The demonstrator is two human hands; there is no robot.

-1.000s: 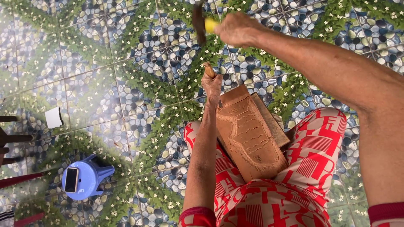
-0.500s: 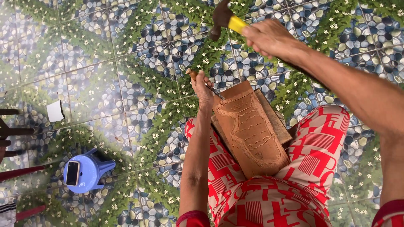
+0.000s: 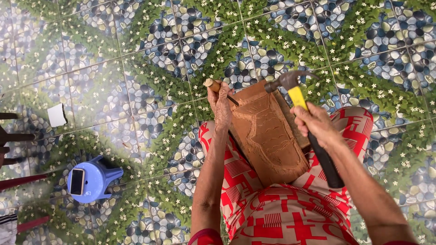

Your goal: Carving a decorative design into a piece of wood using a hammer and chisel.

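Note:
A brown carved wooden panel (image 3: 268,136) rests tilted on my lap, which is covered in red and white patterned cloth (image 3: 281,213). My left hand (image 3: 220,104) grips a wooden-handled chisel (image 3: 213,85), its thin blade angled onto the panel's upper left edge. My right hand (image 3: 315,124) holds a claw hammer (image 3: 290,86) with a yellow and black handle. The hammer's head hovers over the panel's top right corner, apart from the chisel.
The floor is tiled with a pebble and green leaf pattern (image 3: 136,54). A small blue plastic stool (image 3: 93,179) with a phone (image 3: 76,181) on it stands at the left. A white scrap (image 3: 56,115) and dark furniture legs (image 3: 11,136) lie at the far left.
My right hand has brought the hammer down from high above to just over the panel's top. The left hand and chisel stay at the panel's upper left edge.

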